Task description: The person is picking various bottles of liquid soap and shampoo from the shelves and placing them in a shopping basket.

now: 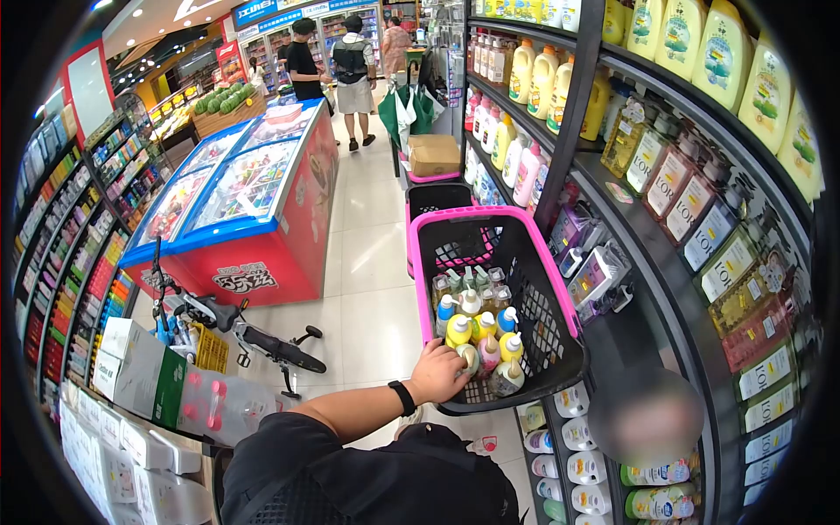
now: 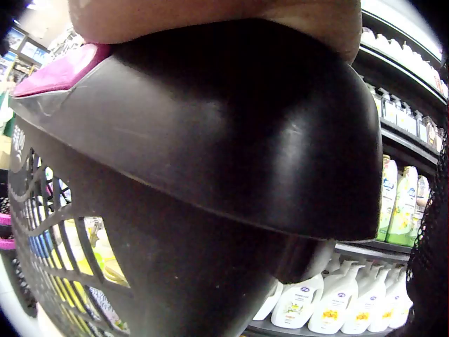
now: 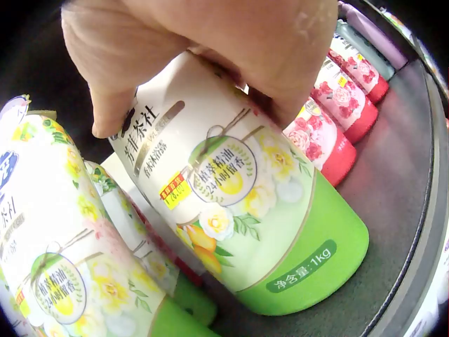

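At the near corner of a black shopping basket (image 1: 572,328) with a pink rim, my left hand (image 1: 437,374) grips the edge, fingers over it. The left wrist view shows that hand (image 2: 217,17) lying across the basket's black corner (image 2: 210,140). Several pump bottles (image 1: 484,325) with yellow, blue, white and pink tops stand inside. In the right wrist view, my right hand (image 3: 210,42) holds a white and green body wash bottle (image 3: 231,189) round its top. The bottle leans, its base low over the dark shelf (image 3: 393,154). A blurred patch covers that area in the head view.
A matching bottle (image 3: 77,232) leans at left; rose-printed red bottles (image 3: 312,133) stand behind. Shelves of bottles (image 1: 691,184) rise on the right. Across the aisle are a chest freezer (image 1: 297,210), a small bicycle (image 1: 262,337) and boxes (image 1: 144,372). Shoppers (image 1: 354,79) stand further off.
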`<control>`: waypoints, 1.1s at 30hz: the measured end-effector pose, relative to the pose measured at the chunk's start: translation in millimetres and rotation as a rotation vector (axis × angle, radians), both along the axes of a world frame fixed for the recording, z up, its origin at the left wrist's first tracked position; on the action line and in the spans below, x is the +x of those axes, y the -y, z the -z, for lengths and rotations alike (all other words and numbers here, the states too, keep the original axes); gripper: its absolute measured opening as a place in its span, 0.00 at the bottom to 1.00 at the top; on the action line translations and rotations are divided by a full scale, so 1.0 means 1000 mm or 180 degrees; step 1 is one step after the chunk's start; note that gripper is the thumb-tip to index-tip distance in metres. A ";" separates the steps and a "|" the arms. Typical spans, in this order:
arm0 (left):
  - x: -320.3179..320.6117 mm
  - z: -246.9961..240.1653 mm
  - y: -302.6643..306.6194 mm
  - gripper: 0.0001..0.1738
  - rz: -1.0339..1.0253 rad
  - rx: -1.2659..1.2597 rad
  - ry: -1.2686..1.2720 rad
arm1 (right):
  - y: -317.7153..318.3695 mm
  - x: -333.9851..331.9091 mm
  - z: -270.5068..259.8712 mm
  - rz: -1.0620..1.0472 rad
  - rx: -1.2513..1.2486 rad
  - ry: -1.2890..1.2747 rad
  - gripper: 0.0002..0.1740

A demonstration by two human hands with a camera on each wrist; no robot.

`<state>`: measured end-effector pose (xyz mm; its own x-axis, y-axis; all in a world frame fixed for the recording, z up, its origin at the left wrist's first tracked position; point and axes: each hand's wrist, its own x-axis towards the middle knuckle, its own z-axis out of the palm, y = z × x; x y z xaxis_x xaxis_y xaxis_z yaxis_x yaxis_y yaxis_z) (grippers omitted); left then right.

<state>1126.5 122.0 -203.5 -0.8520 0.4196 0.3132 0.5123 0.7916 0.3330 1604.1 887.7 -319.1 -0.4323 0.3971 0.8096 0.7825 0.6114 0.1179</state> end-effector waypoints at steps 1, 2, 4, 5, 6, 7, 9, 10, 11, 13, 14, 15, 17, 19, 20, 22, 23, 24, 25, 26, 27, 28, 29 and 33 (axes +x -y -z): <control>0.000 -0.001 0.000 0.14 0.0003 -0.0015 0.0021 | -0.011 0.008 0.008 0.0421 0.0127 0.0484 0.29; 0.000 0.000 0.000 0.14 0.0011 0.0003 0.0014 | -0.022 0.016 0.017 0.0801 0.0288 0.0977 0.29; -0.001 0.000 0.000 0.14 0.0031 0.0041 0.0009 | 0.017 -0.009 -0.009 0.0250 -0.1057 -0.0549 0.28; -0.001 -0.001 0.001 0.14 0.0035 0.0023 0.0031 | 0.032 -0.019 -0.017 0.0001 -0.1494 -0.1412 0.27; -0.001 -0.002 0.001 0.14 0.0043 0.0007 0.0057 | 0.021 -0.008 -0.010 -0.0212 -0.1125 -0.0671 0.31; -0.001 -0.003 0.001 0.14 0.0054 -0.0009 0.0082 | 0.011 -0.010 -0.008 -0.0105 -0.1039 -0.0491 0.30; -0.001 -0.002 0.000 0.13 0.0035 0.0019 0.0030 | -0.001 -0.010 -0.006 0.0134 -0.0883 -0.0116 0.30; -0.001 -0.003 0.001 0.12 0.0034 -0.0054 0.0097 | 0.001 -0.005 -0.006 0.0283 -0.0816 0.0088 0.30; -0.002 -0.003 0.000 0.12 0.0100 -0.0136 0.0176 | 0.012 -0.010 -0.013 -0.0523 -0.2047 -0.1233 0.29; -0.003 -0.003 -0.005 0.09 0.0192 0.0283 -0.0233 | 0.122 -0.061 -0.105 -0.0709 -0.3549 -0.2933 0.36; -0.004 -0.004 -0.005 0.09 0.0183 0.0212 0.0042 | 0.150 -0.072 -0.128 -0.0663 -0.3437 -0.2880 0.31; -0.004 0.001 -0.001 0.06 0.0285 0.0317 -0.0049 | 0.139 -0.061 -0.120 -0.0763 -0.3319 -0.2526 0.23; -0.010 0.023 0.011 0.13 0.0453 0.0451 -0.0278 | 0.159 -0.069 -0.132 0.0210 -0.2995 -0.2535 0.27; -0.014 0.023 0.013 0.11 0.0377 0.0123 0.0056 | 0.127 -0.049 -0.091 0.0935 -0.2235 -0.2237 0.46; -0.015 0.018 0.010 0.09 0.0324 0.0052 0.0216 | 0.119 -0.055 -0.089 0.0855 -0.2309 -0.2079 0.49; -0.014 0.020 0.006 0.09 0.0407 -0.0087 0.0051 | 0.124 -0.072 -0.105 -0.0955 -0.2811 -0.3472 0.47; -0.012 0.017 0.004 0.09 0.0399 -0.0073 -0.0061 | 0.119 -0.075 -0.105 -0.0941 -0.2641 -0.3459 0.48; -0.013 0.016 0.003 0.08 0.0394 -0.0091 -0.0066 | 0.117 -0.076 -0.110 -0.0935 -0.2641 -0.3584 0.48; -0.013 0.015 0.003 0.08 0.0366 -0.0112 -0.0063 | 0.117 -0.078 -0.116 -0.0943 -0.2658 -0.3695 0.48; -0.013 0.016 0.003 0.08 0.0351 -0.0145 -0.0042 | 0.118 -0.076 -0.122 -0.0963 -0.2739 -0.3543 0.46; -0.013 0.017 0.003 0.08 0.0332 -0.0173 -0.0018 | 0.121 -0.075 -0.135 -0.0989 -0.2816 -0.3382 0.44; -0.013 0.018 0.002 0.08 0.0306 -0.0198 0.0010 | 0.121 -0.075 -0.144 -0.1019 -0.2894 -0.3216 0.42; -0.012 0.018 0.002 0.08 0.0308 -0.0228 0.0002 | 0.117 -0.073 -0.142 -0.0978 -0.2910 -0.3171 0.41; -0.009 0.012 -0.001 0.09 0.0287 -0.0238 -0.0007 | 0.107 -0.070 -0.141 -0.1199 -0.3048 -0.3102 0.37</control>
<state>1117.3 123.2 -215.2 -0.8091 0.5167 0.2801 0.5832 0.7649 0.2735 1534.1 781.1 -178.4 -0.0668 0.9423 0.3280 0.0832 0.3329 -0.9393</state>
